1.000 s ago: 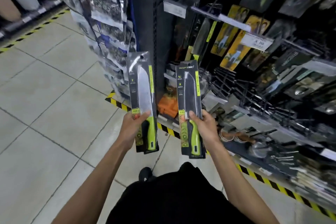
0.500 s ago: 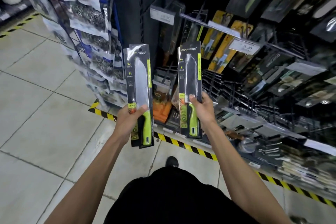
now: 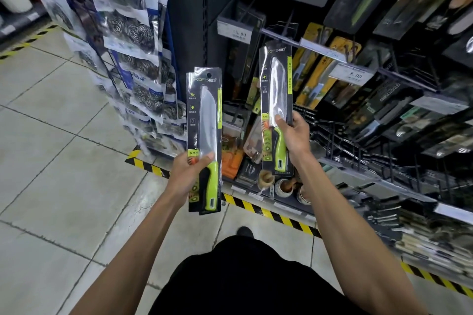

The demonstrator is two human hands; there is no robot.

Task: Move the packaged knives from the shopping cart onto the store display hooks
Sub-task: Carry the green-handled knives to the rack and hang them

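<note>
Left hand [image 3: 188, 174]: I'm gripping one packaged knife [image 3: 204, 135] upright by its green handle.
Right hand [image 3: 294, 135]: clamped on second packaged knife [image 3: 276, 107], raised near the display hooks [image 3: 345, 140].

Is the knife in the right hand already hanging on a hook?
Not yet. The right hand holds the packaged knife upright in front of the display, its top clear of any hook.

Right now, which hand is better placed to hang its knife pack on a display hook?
Probably the right hand: its knife pack is raised against the display hooks, while the left hand holds its pack lower, over the floor.
</note>
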